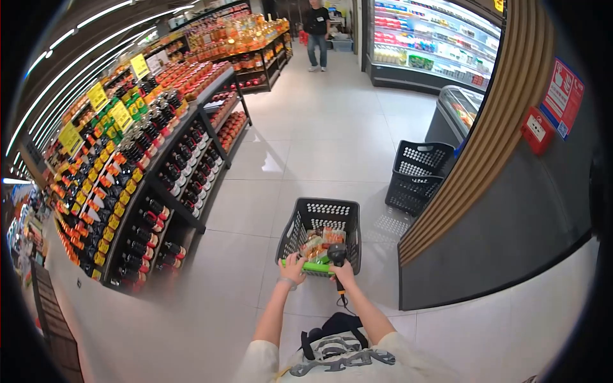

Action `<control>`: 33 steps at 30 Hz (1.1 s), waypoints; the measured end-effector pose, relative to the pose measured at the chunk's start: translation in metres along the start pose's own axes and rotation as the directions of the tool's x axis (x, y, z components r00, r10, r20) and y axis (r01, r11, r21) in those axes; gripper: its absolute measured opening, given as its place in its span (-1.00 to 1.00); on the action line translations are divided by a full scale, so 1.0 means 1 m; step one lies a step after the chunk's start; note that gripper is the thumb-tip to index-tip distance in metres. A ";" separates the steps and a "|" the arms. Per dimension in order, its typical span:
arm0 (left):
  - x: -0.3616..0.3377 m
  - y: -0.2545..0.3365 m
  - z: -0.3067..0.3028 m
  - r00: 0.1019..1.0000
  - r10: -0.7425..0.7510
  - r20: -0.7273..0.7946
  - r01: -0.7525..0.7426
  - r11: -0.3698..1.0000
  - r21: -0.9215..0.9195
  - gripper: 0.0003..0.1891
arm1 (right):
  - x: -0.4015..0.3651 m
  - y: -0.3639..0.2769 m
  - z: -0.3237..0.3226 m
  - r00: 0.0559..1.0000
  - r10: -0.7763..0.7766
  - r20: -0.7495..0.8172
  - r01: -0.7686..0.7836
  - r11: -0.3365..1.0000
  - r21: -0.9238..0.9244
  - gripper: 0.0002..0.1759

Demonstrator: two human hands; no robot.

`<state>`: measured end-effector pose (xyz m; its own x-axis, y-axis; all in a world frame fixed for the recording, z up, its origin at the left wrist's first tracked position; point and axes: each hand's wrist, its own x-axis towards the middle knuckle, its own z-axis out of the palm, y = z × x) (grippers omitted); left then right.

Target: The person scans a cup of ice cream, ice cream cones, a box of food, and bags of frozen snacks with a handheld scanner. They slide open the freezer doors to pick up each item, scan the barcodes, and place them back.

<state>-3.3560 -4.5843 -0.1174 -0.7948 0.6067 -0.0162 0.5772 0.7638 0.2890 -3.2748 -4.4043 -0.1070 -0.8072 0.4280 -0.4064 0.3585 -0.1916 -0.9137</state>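
In front of me is a black shopping basket (352, 239) with perforated sides and a green handle (313, 265). My left hand (292, 270) is closed over the handle's left end, a band round its wrist. At the right end, my right hand (343, 273) is closed at the handle, beside a black device (337, 254) with a rounded head. A cable runs from the device's lower end toward a dark bag at my waist. I cannot tell whether the right hand also grips this device. Packaged food (319, 241) with orange and green colours lies inside the basket.
Left, sloped shelves (220, 80) hold bottles, jars and yellow price signs. Stacked black baskets (418, 172) stand at right by a dark wall with wooden slats (469, 163). A person (317, 35) stands far ahead, left of a lit fridge (434, 45). Pale floor tiles (319, 137) lie between.
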 end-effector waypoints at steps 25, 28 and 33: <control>0.518 -0.002 0.041 0.970 0.242 -0.003 -0.242 0.969 -0.043 -0.44 | 0.435 -0.168 -0.079 0.927 -0.028 -0.375 0.033 0.999 0.006 -0.72; 0.575 -0.010 0.039 0.952 0.306 0.026 -0.305 0.952 -0.030 -0.42 | 0.481 -0.186 -0.081 0.905 -0.028 -0.425 0.051 0.998 0.042 -0.73; 0.673 0.003 0.036 0.915 0.353 0.197 -0.357 0.934 -0.014 -0.37 | 0.566 -0.214 -0.100 0.844 -0.010 -0.536 0.052 0.997 0.063 -0.76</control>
<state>-3.8828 -4.1660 -0.1615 -0.4860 0.8680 -0.1015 0.8204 0.4932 0.2894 -3.7616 -4.0332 -0.1412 -0.4333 0.8368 -0.3346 0.2857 -0.2246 -0.9316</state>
